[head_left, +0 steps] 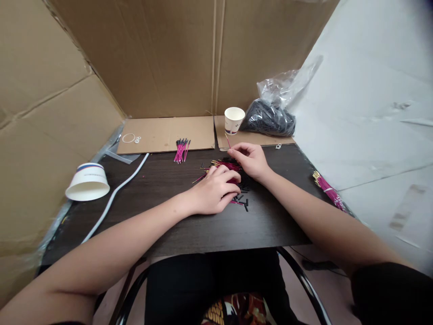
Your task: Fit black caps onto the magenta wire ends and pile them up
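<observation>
My right hand (251,159) pinches a short magenta wire (228,141) between thumb and forefinger, its gold-coloured tip pointing up and away. My left hand (218,188) is lowered over a pile on the dark table, its fingers bent and apart, reaching among small black sleeves (246,203). No held thing shows in it, and its thumb is mostly hidden. Between and beyond my hands lie loose magenta wires (225,165) with gold tips, mixed with the sleeves. Farther back, a group of magenta wires with black ends (181,150) rests partly on a cardboard strip.
A paper cup (234,120) stands at the back beside a clear bag of black pieces (270,118). Another paper cup (88,183) sits upside down at left, near a white cable (115,194). A tied magenta wire bundle (328,190) lies on the right edge. Cardboard walls (152,58) enclose the table.
</observation>
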### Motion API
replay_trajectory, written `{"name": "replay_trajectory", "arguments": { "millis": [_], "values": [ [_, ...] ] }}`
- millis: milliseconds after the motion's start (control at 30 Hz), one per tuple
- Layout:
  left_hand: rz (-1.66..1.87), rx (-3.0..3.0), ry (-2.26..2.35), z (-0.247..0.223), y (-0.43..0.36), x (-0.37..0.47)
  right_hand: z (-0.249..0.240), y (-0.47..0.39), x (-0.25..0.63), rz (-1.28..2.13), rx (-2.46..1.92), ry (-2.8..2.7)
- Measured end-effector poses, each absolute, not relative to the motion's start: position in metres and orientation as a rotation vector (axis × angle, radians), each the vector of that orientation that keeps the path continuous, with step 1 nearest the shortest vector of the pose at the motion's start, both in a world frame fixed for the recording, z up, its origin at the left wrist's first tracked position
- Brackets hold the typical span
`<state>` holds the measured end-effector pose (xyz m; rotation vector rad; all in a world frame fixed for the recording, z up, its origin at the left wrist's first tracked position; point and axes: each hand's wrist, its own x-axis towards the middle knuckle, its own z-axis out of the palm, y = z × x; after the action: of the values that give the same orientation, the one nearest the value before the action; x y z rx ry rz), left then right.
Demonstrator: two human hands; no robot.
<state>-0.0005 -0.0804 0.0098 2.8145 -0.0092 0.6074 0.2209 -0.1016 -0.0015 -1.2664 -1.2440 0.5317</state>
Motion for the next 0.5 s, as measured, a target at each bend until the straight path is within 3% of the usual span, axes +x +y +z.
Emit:
{"name": "replay_trajectory", "arguments": {
  "millis": [500],
  "values": [
    [0.544, 2.767, -0.004, 0.0162, -0.0759, -0.0050, -0.0026, -0.1026, 0.2203, 0.539, -1.281, -1.275]
  ]
}}
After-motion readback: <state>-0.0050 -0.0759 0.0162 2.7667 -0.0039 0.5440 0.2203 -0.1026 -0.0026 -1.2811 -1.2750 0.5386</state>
